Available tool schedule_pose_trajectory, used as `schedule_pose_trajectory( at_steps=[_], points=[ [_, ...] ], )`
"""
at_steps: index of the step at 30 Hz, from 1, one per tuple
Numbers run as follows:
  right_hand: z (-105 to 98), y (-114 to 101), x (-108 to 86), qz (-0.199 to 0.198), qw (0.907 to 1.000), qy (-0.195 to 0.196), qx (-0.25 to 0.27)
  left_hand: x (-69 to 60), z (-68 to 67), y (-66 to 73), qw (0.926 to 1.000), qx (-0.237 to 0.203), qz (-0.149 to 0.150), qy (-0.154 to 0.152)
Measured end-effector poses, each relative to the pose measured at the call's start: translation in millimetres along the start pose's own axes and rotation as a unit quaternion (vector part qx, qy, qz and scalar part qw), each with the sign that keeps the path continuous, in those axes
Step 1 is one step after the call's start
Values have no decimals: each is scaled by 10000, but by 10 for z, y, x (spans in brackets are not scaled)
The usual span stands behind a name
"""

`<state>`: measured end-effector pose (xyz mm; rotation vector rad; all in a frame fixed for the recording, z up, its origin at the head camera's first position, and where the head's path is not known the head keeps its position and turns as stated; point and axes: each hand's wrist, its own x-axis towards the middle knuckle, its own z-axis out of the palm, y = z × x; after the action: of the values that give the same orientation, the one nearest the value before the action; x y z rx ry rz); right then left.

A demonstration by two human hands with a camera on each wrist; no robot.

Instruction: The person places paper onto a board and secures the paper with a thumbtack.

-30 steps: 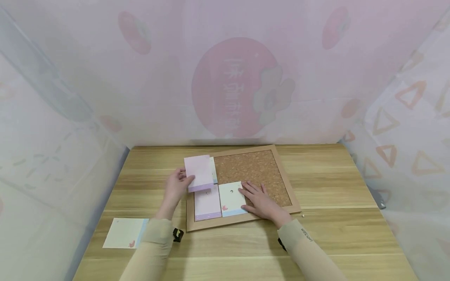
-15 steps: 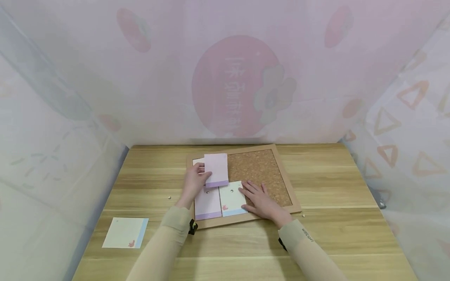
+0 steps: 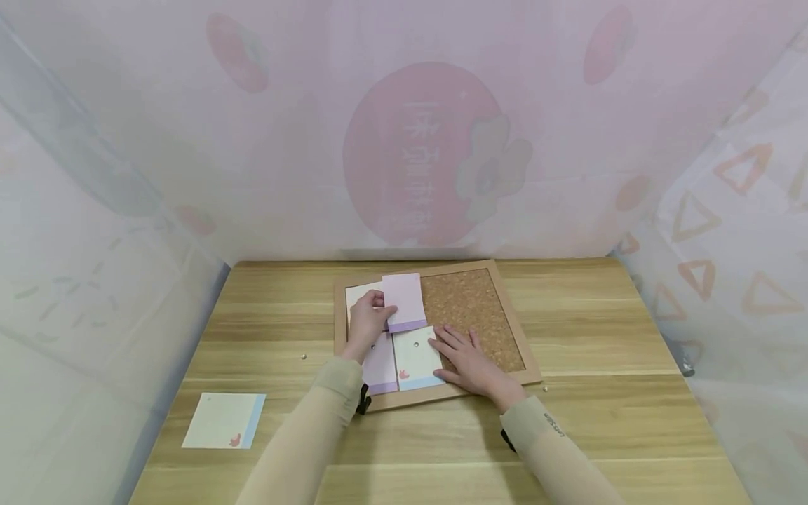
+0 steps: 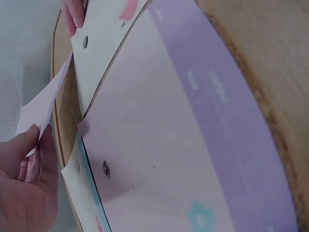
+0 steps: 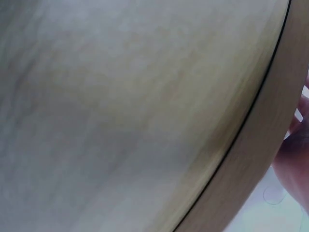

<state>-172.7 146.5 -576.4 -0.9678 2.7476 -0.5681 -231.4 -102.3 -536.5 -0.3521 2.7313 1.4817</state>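
Observation:
My left hand (image 3: 369, 324) pinches a light purple note sheet (image 3: 405, 298) by its left edge, above the upper part of the framed cork board (image 3: 470, 298). In the left wrist view, the thumb and fingers hold that sheet (image 4: 46, 104) tilted, clear of the board. A purple note (image 4: 154, 111) and a white note (image 3: 418, 358) with a blue strip lie along the board's lower left, each with a small round pin. Another white note (image 3: 360, 291) at the upper left is partly hidden by the hand. My right hand (image 3: 470, 361) rests on the cork, fingers spread, fingertips at the white note's edge.
A loose white note (image 3: 217, 417) with a blue strip lies on the wooden table (image 3: 631, 421) at the left. One small pin (image 3: 304, 356) is left of the board, another (image 3: 546, 388) by its right corner. Printed cloth walls surround the table.
My left hand has moved right with the purple sheet, from the board's left edge to beside the upper white note, uncovering part of that note. The right hand has stayed in place.

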Motion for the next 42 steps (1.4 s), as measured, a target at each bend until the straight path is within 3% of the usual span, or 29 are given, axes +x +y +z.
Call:
schedule_pose_trajectory(
  at_steps=[8,14,22,33,42],
  points=[
    [10,-11,0,-9,10000,15,-15,47,125,-46,9994,61,328,137],
    [4,-19,-5,-4,10000,28,-12,93,207,-66,9971,351,578,361],
    [8,-21,-17,-20,10000,66,-46,74,272,-84,9980,462,313,310],
    [-54,-49,-3,63,9995,29,293,69,304,-49,9963,718,290,361],
    [-218,-59,174,-21,9971,729,231,59,295,-21,9958,744,378,385]
  ],
)
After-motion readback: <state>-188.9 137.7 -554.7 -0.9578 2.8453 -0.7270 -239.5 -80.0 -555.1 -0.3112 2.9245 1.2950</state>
